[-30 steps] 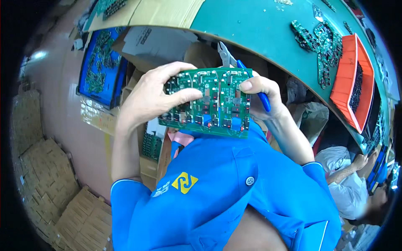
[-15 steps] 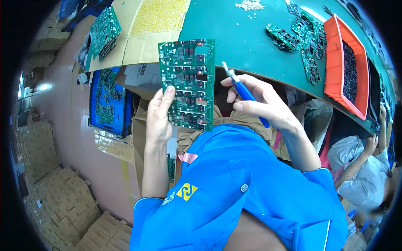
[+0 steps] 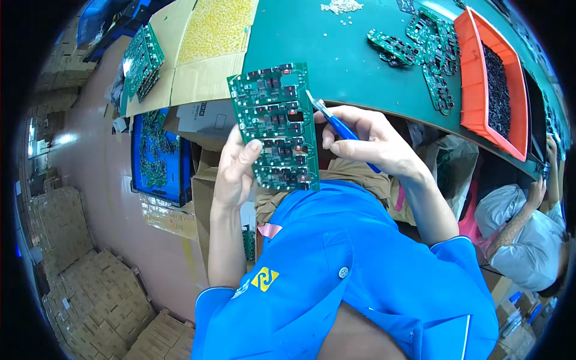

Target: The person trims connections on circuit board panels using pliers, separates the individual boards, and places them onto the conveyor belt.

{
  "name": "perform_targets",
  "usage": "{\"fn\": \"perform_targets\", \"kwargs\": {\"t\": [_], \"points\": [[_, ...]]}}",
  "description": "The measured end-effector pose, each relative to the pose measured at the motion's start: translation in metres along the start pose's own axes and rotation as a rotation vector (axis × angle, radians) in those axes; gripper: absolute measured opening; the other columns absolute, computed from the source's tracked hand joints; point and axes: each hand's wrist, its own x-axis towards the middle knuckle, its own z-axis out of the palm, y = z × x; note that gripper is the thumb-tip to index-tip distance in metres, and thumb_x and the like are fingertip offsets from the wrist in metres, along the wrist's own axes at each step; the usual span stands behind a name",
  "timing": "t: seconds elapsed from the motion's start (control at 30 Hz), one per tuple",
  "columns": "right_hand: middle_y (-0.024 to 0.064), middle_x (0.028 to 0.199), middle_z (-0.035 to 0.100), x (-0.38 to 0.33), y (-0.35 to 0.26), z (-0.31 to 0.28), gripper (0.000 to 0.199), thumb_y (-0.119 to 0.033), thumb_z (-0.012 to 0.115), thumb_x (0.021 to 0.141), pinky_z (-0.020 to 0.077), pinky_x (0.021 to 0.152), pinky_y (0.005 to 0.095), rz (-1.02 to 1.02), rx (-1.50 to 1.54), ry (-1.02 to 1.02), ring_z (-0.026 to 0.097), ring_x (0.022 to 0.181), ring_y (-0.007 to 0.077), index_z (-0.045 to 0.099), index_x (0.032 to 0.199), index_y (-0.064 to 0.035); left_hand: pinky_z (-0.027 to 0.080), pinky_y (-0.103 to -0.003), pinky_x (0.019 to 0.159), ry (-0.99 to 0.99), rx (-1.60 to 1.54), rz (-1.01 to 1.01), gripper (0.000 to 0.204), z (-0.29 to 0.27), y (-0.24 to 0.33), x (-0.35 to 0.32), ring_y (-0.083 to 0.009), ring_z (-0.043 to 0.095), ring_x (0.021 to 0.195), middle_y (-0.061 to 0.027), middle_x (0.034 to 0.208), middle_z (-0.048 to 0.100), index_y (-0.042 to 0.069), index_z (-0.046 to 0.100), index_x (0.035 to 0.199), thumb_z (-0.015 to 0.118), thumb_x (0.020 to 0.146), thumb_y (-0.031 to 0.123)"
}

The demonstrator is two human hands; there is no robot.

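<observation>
My left hand [image 3: 233, 171] is closed on the left edge of a green circuit board panel [image 3: 277, 133], its thumb over the front. Rows of small dark and red components cover the panel, with cut-out openings near its right side. In my right hand [image 3: 381, 145] is a blue-handled hand tool [image 3: 343, 129] with a slim pale metal tip; its exact kind I cannot make out. The tip is at the panel's upper right edge; whether it touches I cannot tell.
Ahead is a green worktable [image 3: 312, 54] with a pile of circuit boards [image 3: 441, 48] and a red bin [image 3: 474, 78] of small black parts. Yellow pieces [image 3: 217, 30] cover cardboard at left. Below is a blue crate [image 3: 180, 180] of boards. A co-worker's arm [image 3: 516, 225] shows at right.
The panel has tilted, its lower end swinging right, and my left thumb has shifted right with it. The tool's tip has dropped closer to the panel's right edge. The whole view has shifted slightly.
</observation>
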Motion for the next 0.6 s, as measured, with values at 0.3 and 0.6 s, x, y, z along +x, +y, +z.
{"fn": "perform_targets", "kwargs": {"t": [0.3,0.6], "points": [[0.0165,0.095,0.064,0.012,-0.003,0.006,0.054,-0.013,0.065,0.079,0.0514,0.072,0.0359,-0.325,-0.963,0.416,0.065,0.079,0.0243,0.056,0.13,0.0004,0.059,-0.037,0.089,0.045,-0.103,0.064,0.038,0.025,-0.008,0.014,-0.0214,0.068,0.106,-0.0141,0.123,0.065,0.002,0.045,0.138,0.054,0.101,0.006],[0.017,0.087,0.069,0.017,-0.026,0.007,0.054,-0.021,0.067,0.076,0.0536,0.073,0.0348,-0.171,-0.748,0.309,0.067,0.076,0.0222,0.062,0.124,0.0024,0.058,-0.04,0.093,0.139,-0.204,0.135,0.036,0.023,-0.016,0.007,-0.0233,0.065,0.112,-0.0148,0.13,0.061,0.002,0.045,0.14,0.048,0.104,0.007]]}}
